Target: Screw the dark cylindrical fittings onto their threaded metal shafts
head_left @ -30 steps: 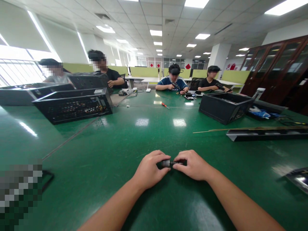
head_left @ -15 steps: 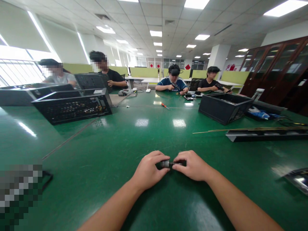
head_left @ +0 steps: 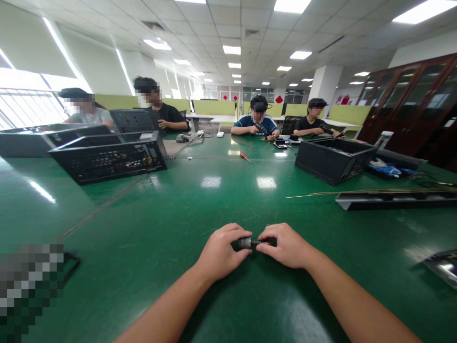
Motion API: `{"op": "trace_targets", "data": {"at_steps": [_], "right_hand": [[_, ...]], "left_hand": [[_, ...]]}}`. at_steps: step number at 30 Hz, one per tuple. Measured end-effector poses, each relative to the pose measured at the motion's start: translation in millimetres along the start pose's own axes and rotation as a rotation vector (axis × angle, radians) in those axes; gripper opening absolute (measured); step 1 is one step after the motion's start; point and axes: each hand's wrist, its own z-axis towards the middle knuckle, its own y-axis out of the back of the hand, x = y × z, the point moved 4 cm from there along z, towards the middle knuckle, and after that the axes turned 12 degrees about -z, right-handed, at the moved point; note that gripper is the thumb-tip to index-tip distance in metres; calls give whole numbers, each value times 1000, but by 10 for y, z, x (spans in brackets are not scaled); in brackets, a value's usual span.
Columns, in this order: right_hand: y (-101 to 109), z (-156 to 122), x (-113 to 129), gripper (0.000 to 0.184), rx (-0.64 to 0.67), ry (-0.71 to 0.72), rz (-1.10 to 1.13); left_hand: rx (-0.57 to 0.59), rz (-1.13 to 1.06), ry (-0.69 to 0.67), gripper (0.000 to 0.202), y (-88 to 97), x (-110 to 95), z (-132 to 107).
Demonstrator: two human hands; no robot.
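My left hand (head_left: 219, 250) is closed around a small dark cylinder with a grey band (head_left: 245, 243), thumb and fingers gripping it from opposite sides. From its right end a thin dark shaft (head_left: 254, 242) runs across to my right hand (head_left: 285, 245). There my right thumb and fingertips pinch the shaft's far end, which is mostly covered. Both hands are just above or on the green tabletop (head_left: 228, 212), fingertips almost meeting. What kind of thing the cylinder and shaft form, I cannot tell.
Black computer cases stand at the left (head_left: 110, 159) and right (head_left: 332, 159). An orange screwdriver (head_left: 244, 156) lies farther back. Thin brass-coloured rods (head_left: 321, 194) lie by a long black channel (head_left: 392, 200) at right. Several people sit around the table's far side.
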Motion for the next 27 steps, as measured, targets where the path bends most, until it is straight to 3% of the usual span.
{"op": "trace_targets", "data": {"at_steps": [27], "right_hand": [[-19, -3, -43, 16, 11, -4, -11]], "left_hand": [[-12, 1, 3, 33, 12, 20, 3]]}}
